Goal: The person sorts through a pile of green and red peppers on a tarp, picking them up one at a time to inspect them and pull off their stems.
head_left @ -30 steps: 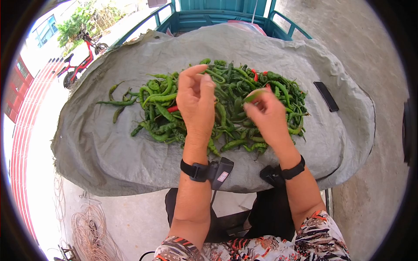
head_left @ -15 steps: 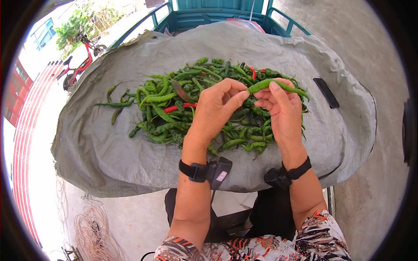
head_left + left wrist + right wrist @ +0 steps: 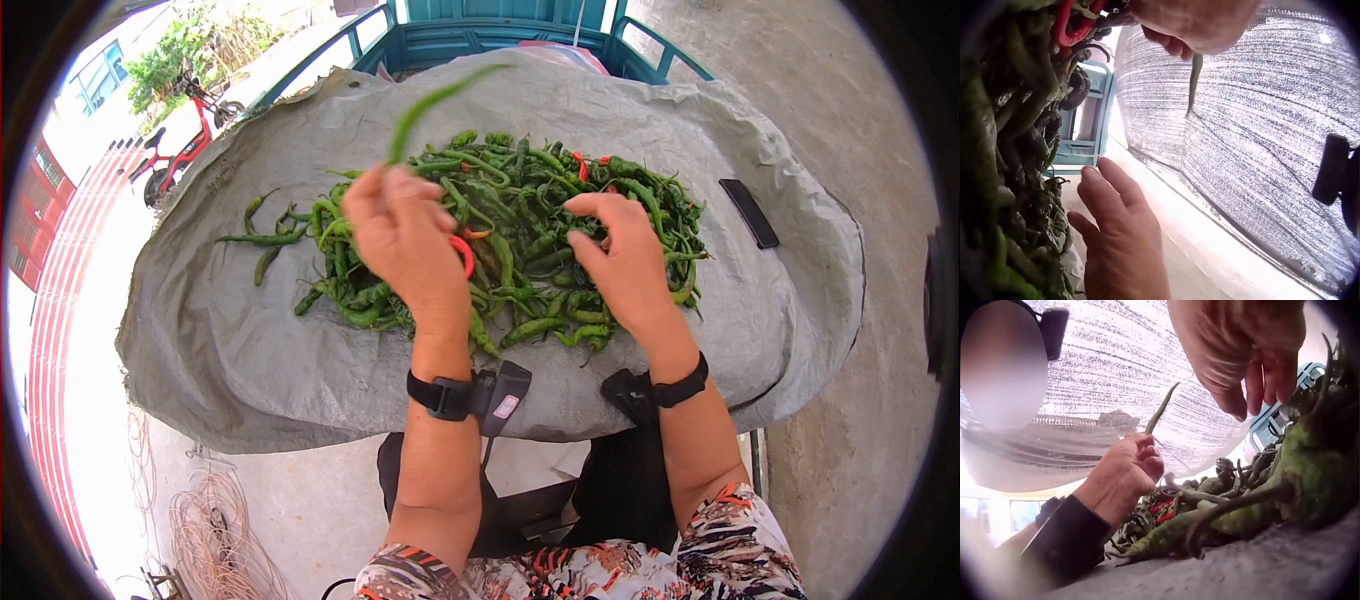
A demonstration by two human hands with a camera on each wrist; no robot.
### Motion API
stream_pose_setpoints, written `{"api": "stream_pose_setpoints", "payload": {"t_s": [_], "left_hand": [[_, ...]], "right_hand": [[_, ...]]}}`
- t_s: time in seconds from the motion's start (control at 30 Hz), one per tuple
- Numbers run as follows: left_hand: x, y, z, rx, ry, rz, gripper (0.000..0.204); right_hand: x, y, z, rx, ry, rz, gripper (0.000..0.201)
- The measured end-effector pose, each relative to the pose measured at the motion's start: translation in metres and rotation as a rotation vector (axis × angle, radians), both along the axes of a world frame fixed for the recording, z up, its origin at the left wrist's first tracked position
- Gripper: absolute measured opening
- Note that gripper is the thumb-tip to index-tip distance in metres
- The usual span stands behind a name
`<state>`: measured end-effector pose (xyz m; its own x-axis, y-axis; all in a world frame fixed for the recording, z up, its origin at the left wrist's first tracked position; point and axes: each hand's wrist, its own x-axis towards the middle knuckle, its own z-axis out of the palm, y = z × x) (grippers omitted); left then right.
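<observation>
In the head view my left hand (image 3: 405, 235) pinches one long green chili pepper (image 3: 428, 112) at its end, raised over the left part of a heap of chili peppers (image 3: 525, 255). The same pepper (image 3: 1161, 411) points up out of my left fist in the right wrist view. Most of the heap is green, with a few red ones such as a curved red chili (image 3: 463, 256) beside my left wrist. Over the heap's right side hovers my right hand (image 3: 628, 262), thumb and forefinger spread, with nothing seen between them; the right wrist view shows its fingers hanging loosely.
Several green chilies (image 3: 268, 238) lie apart from the heap at the left of the grey sheet (image 3: 240, 350). A black phone (image 3: 748, 213) lies at its right. Behind stands a teal cart bed (image 3: 500, 40); coiled wire (image 3: 222, 530) is on the ground at lower left.
The hands first came together on a green chili, the right one holding it. Now the left hand has carried a green chili up and left, and the right hand has let go over the heap.
</observation>
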<state>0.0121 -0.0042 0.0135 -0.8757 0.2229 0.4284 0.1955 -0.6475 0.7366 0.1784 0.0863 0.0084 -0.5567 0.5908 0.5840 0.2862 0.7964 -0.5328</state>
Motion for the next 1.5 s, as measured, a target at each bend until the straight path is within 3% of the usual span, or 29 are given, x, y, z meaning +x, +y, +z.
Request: {"api": "stream_pose_setpoints", "payload": {"t_s": [0.07, 0.13, 0.23, 0.4, 0.5, 0.6, 0.67, 0.8, 0.97, 1.1, 1.2, 1.4, 1.5], "left_hand": [[-0.004, -0.001, 0.000, 0.090, -0.043, 0.181, 0.041], [-0.007, -0.003, 0.000, 0.090, -0.033, 0.291, 0.051], [-0.001, 0.005, -0.003, 0.086, 0.070, 0.170, 0.043], [-0.003, 0.010, -0.010, -0.240, 0.248, -0.143, 0.025], [0.005, 0.008, -0.003, -0.348, 0.332, -0.220, 0.022], [0.003, 0.009, -0.007, -0.432, 0.509, -0.274, 0.029], [0.003, 0.010, -0.007, -0.443, 0.611, -0.279, 0.031], [0.007, 0.006, -0.003, -0.497, 0.381, -0.554, 0.028], [0.009, 0.004, 0.001, -0.425, 0.342, -0.543, 0.016], [0.011, 0.000, 0.004, -0.390, 0.298, -0.503, 0.009], [0.011, 0.001, 0.003, -0.260, 0.201, -0.376, 0.008], [0.001, 0.004, -0.001, 0.066, -0.061, 0.104, 0.021], [0.002, 0.008, 0.001, 0.123, -0.028, 0.244, 0.030]], "right_hand": [[-0.002, -0.001, -0.002, 0.249, -0.138, 0.014, 0.032], [-0.004, 0.000, -0.010, 0.322, -0.202, 0.048, 0.035], [-0.003, 0.004, -0.018, 0.414, -0.309, 0.068, 0.035], [-0.003, 0.008, -0.012, 0.333, -0.331, 0.065, 0.030], [-0.007, 0.009, -0.008, 0.299, -0.054, 0.013, 0.029], [-0.006, -0.004, 0.003, -0.100, 0.207, 0.083, 0.027], [-0.004, -0.007, 0.004, -0.190, 0.265, 0.134, 0.027], [-0.001, -0.011, 0.012, -0.517, 0.372, 0.203, 0.026], [0.000, -0.012, 0.013, -0.619, 0.393, 0.359, 0.026], [0.004, -0.012, 0.020, -0.713, 0.389, 0.338, 0.024], [0.007, -0.006, 0.019, -0.562, 0.409, 0.219, 0.022], [0.022, 0.001, 0.016, -0.053, -0.233, -0.125, 0.021], [0.023, 0.002, 0.009, 0.059, -0.467, -0.133, 0.023]]}}
